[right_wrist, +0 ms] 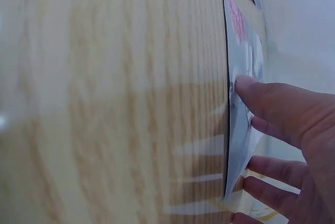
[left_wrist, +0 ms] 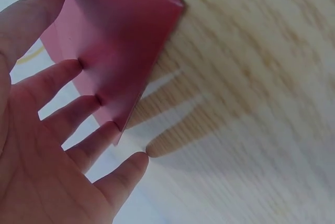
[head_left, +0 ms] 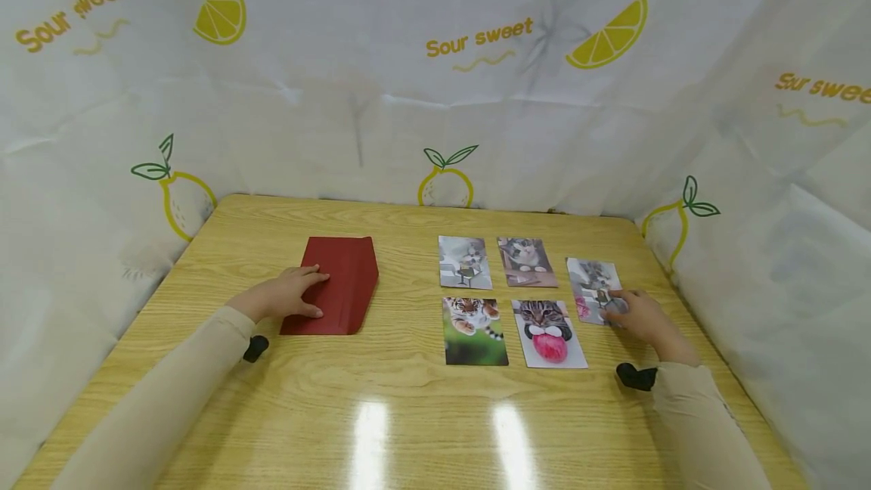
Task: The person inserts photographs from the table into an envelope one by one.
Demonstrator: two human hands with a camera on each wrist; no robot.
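Note:
My left hand rests on a red envelope at the left of the table. In the left wrist view its fingers are spread, with most fingertips on the envelope and one beside its edge. At the right, my right hand touches a photo card with a grey animal and a pink patch. The right wrist view shows the thumb on the card's face and the other fingers loosely spread along its side. The card lies close over the wood.
Left of that card, a pale grey picture card and a kitten card lie behind a tiger cub card and a cat card with a pink ball. A white lemon-print cloth borders the wooden table.

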